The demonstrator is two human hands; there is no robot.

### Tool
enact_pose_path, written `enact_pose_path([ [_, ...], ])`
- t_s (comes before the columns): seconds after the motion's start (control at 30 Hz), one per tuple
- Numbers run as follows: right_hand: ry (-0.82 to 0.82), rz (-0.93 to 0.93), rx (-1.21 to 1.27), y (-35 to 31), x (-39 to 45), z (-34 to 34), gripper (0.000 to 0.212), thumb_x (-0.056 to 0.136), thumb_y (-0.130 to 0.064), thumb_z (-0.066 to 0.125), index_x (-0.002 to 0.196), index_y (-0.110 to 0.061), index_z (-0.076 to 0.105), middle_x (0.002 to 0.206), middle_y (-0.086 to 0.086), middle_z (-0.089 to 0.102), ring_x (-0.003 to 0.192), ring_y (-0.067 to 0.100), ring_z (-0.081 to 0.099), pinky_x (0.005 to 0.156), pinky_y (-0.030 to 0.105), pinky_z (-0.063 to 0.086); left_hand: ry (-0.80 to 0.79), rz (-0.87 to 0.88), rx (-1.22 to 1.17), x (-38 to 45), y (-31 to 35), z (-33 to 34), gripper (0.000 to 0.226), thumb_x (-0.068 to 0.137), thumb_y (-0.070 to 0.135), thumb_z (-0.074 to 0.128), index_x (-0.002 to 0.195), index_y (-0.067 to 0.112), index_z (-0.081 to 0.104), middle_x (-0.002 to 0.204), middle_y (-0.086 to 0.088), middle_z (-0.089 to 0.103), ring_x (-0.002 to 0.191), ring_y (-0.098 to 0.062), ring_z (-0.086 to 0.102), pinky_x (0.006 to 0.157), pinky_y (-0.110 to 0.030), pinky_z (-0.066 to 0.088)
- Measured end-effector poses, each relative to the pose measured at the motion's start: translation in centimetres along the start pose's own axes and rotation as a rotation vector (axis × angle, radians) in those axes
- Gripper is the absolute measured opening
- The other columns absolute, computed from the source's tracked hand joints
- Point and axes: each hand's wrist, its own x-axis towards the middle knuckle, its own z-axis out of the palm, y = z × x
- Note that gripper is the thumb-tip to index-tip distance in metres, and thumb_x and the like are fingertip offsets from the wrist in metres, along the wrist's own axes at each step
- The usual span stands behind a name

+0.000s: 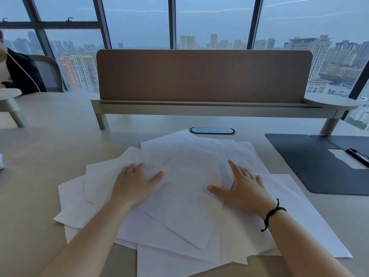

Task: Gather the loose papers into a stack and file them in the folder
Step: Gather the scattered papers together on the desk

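Both hands are lying flat on a loose spread of papers (pixel 185 188) in the middle of the surface (pixel 50 140). The left hand (pixel 135 184) is pressing on the left part of the heap with its fingers straight and gripping nothing; the right hand (pixel 241 186) is doing the same on the right part, thumb stretched inward. The sheets are fanning out at many angles, overlapping, with corners sticking out toward the near edge and to both sides. The folder (pixel 311 166) is lying open to the right, well apart from the heap, with a clip (pixel 357 156) and a pale sheet showing inside it.

Judging from this, the gathering is only beginning. The main risk is that sweeping the hands inward is going to buckle or crease the upper sheets, since they are lying crosswise over one another. The outer sheets near the front edge are likely to be left behind or slide off the surface if the push is uneven.
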Motion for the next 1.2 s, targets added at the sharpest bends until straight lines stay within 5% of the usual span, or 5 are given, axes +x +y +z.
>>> enact_pose_path([
  [0.33,-0.139,-0.164,-0.098,0.0,-1.3,-0.4,0.125,0.054,-0.095,0.053,0.156,-0.047,-0.002,0.169,-0.010,0.000,0.155,0.010,-0.009,0.123,0.049,-0.011,-0.200,0.384,-0.084,-1.9,1.9,-0.2,0.093,0.076,0.083,0.048,0.155,0.044,0.017,0.165,0.018,0.021,0.148,-0.004,0.026,0.118,-0.031,0.027],
  [0.47,-0.165,-0.194,-0.077,0.1,-1.6,-0.6,0.128,0.051,-0.094,0.058,0.155,-0.049,-0.001,0.169,-0.012,0.001,0.154,0.008,-0.009,0.123,0.049,-0.011,-0.171,0.354,-0.124,-1.6,1.8,-0.4,0.089,0.080,0.081,0.048,0.156,0.044,0.017,0.168,0.014,0.004,0.152,-0.005,0.016,0.120,-0.033,0.023],
  [0.77,0.201,-0.013,0.281,-2.0,-2.5,-1.0,0.113,0.059,-0.070,0.079,0.153,-0.027,0.032,0.144,0.003,0.052,0.127,0.020,0.054,0.102,0.039,0.048,-0.088,0.273,0.031,-1.4,1.4,0.6,0.092,0.086,0.079,0.034,0.160,0.028,0.015,0.169,0.000,0.012,0.155,-0.016,0.007,0.125,-0.037,0.009],
  [1.0,0.001,0.189,0.472,-2.3,-2.5,-1.4,0.107,0.057,-0.057,0.089,0.144,-0.018,0.040,0.131,0.005,0.058,0.114,0.023,0.060,0.080,0.030,0.049,-0.074,0.277,0.055,-1.4,1.7,0.8,0.089,0.085,0.079,0.037,0.158,0.032,0.016,0.168,0.002,0.015,0.155,-0.018,0.007,0.125,-0.042,0.004],
  [1.2,-0.163,0.240,0.581,-1.8,-2.9,-2.0,0.070,0.068,-0.036,0.089,0.127,-0.027,0.051,0.111,0.005,0.062,0.087,0.026,0.071,0.077,0.045,0.063,-0.063,0.234,0.044,-1.6,1.9,0.5,0.087,0.087,0.076,0.040,0.158,0.031,0.017,0.169,-0.002,0.009,0.156,-0.021,0.002,0.125,-0.044,0.003],
])
